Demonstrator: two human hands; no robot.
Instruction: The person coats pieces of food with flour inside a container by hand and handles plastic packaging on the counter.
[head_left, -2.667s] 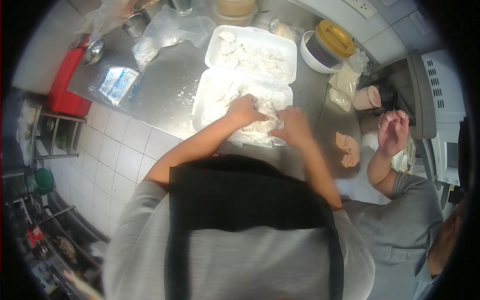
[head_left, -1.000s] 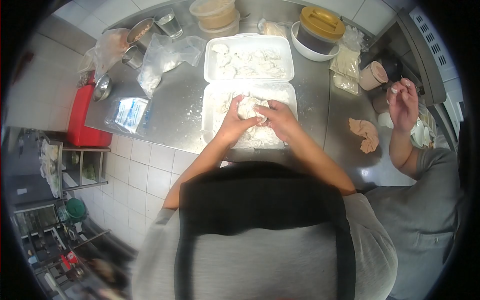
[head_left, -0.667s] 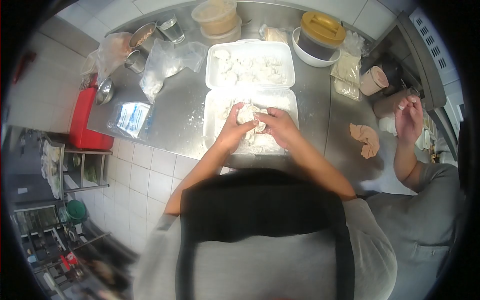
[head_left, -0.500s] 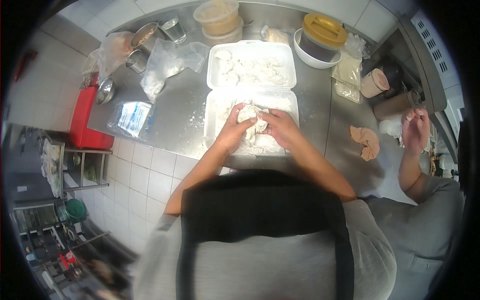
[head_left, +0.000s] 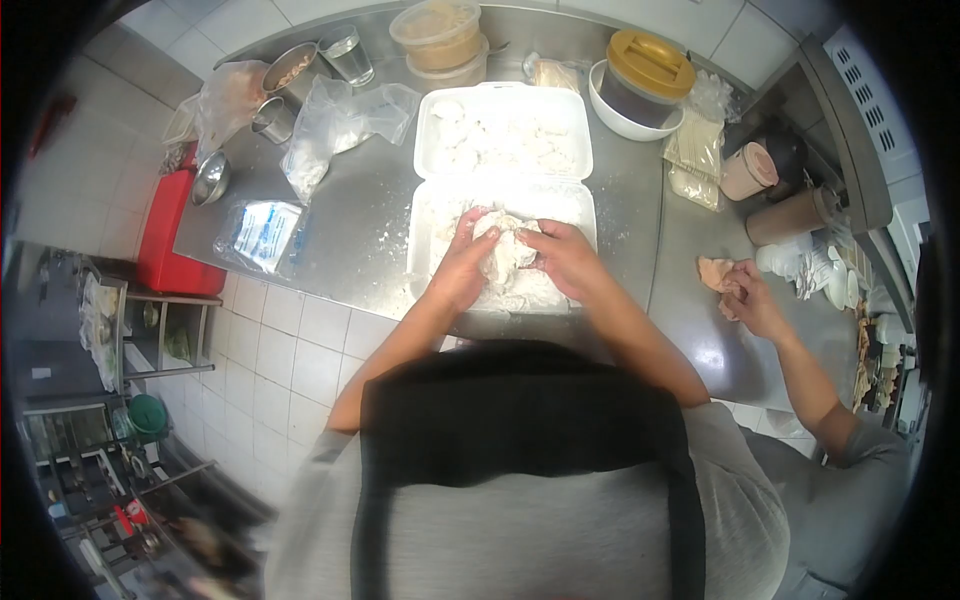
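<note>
A white, flour-coated lump (head_left: pixel 511 252), perhaps a piece of meat, is gripped between my two hands over the floury half of an opened white foam container (head_left: pixel 414 232). My left hand (head_left: pixel 463 266) curls around its left side, and my right hand (head_left: pixel 566 260) holds the right side with the thumb on top. Exactly what lies under the coating cannot be made out. Loose white flour surrounds the lump, and several similar coated pieces (head_left: pixel 505 138) lie in the container's far half.
A bag of white powder (head_left: pixel 312 160), a blue-white packet (head_left: pixel 265 235) and metal cups (head_left: pixel 272 121) stand left. Tubs (head_left: pixel 440 35) and a yellow-lidded container (head_left: pixel 650 75) are behind. At right, a co-worker's hand (head_left: pixel 755 303) holds a tan cloth (head_left: pixel 715 273).
The co-worker's raised hand has come down and left onto the tan cloth, gripping it. My hands stay around the coated lump, with only slight finger shifts.
</note>
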